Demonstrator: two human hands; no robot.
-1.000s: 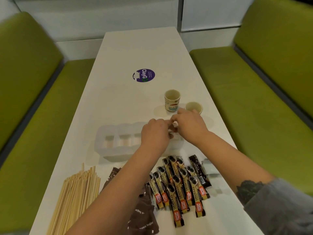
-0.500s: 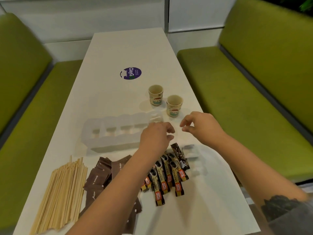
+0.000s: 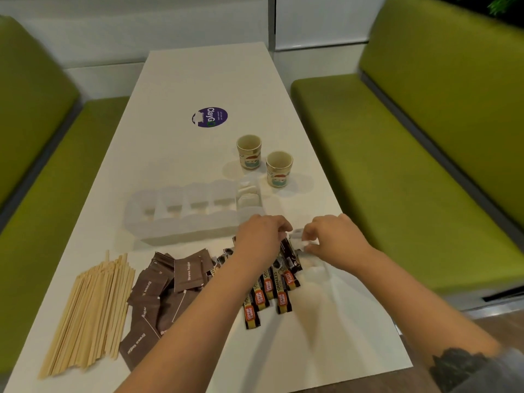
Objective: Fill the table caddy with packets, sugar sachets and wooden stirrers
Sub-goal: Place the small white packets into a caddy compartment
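The white table caddy (image 3: 181,231) lies across the middle of the table; its rightmost compartment holds white sachets (image 3: 248,198), and the other compartments look empty. In front of it, from left to right, lie wooden stirrers (image 3: 90,313), brown sugar sachets (image 3: 188,272), coffee stick packets (image 3: 279,290) and loose white sachets (image 3: 314,270). My right hand (image 3: 331,239) pinches a white sachet just above that loose pile. My left hand (image 3: 261,236) hovers with curled fingers over the coffee sticks, fingertips next to the same sachet. Whether it holds anything is hidden.
Two small paper cups (image 3: 249,151) (image 3: 279,168) stand just behind the caddy's right end. A purple round sticker (image 3: 209,117) is on the table further back. Green benches (image 3: 397,180) flank the table on both sides. The table's near edge runs under my forearms.
Both hands have drawn back from the caddy's right compartment toward me, to the loose white sachets beside the coffee sticks. The head view has shifted, so both cups now show fully.
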